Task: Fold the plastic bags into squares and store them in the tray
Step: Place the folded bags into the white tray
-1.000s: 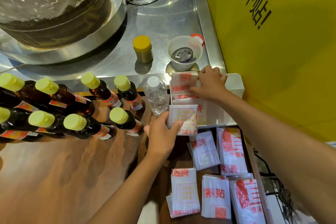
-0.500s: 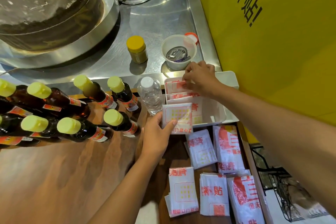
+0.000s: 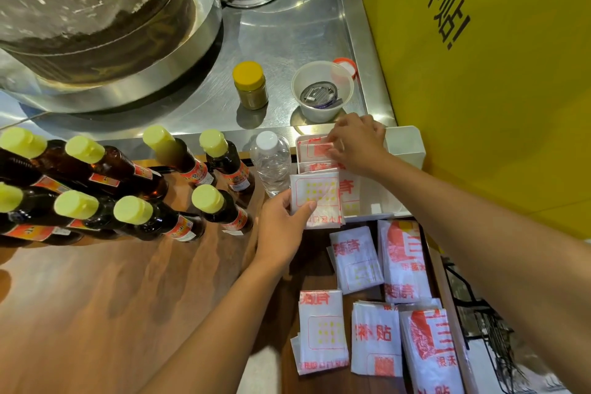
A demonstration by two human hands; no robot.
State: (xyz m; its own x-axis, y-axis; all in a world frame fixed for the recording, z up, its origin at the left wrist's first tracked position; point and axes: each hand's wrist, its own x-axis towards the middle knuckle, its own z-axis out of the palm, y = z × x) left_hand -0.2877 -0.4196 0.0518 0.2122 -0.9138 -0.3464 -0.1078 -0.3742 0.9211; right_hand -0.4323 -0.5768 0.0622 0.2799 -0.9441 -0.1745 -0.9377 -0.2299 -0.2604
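Observation:
A white tray point(image 3: 404, 147) stands at the far right of the wooden counter, against the steel ledge. Folded white bags with red print point(image 3: 315, 150) stand packed at its left end. My right hand point(image 3: 358, 144) reaches into the tray and presses its fingers on those bags. My left hand point(image 3: 283, 227) grips a folded square bag point(image 3: 321, 198) with yellow dots, held at the tray's near left corner. Several more folded bags point(image 3: 356, 261) lie on the counter in front of the tray.
Dark sauce bottles with yellow caps point(image 3: 150, 214) crowd the left. A clear water bottle point(image 3: 271, 163) stands just left of the tray. Behind on the steel top are a yellow-lidded jar point(image 3: 249, 85), a white cup point(image 3: 321, 89) and a large stone mill point(image 3: 96, 9). A yellow panel point(image 3: 479, 73) is on the right.
My right hand slid left along the tray's back onto the standing bags. My left hand brought the folded bag slightly closer to the tray.

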